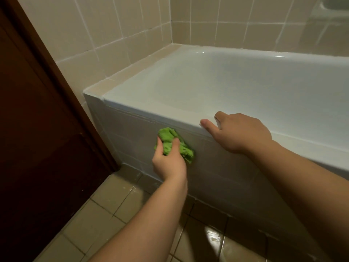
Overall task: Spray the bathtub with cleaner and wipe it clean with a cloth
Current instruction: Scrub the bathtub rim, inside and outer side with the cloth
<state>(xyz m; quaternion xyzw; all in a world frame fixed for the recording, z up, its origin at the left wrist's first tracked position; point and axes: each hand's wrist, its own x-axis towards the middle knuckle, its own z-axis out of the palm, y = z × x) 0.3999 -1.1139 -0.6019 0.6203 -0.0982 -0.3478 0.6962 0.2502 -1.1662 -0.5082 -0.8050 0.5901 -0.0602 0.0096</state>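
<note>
Wipe step on bathtub (217,76) front panel: I'd keep the green cloth (174,142) pressed flat to the tiles, overlap the strokes, and work top edge down so drips get caught. Left hand (169,161) has fingers and thumb curled round the bunched cloth, holding it against the panel just below the rim. Right hand (238,132) lies draped over the rim as a brace, thumb out, holding nothing (no spray bottle in view).

We see a dark brown door (37,129) at left | beige wall tiles (117,31) with white grout behind | tan floor tiles (105,214) below, glossy and reflecting light near the bottom edge
</note>
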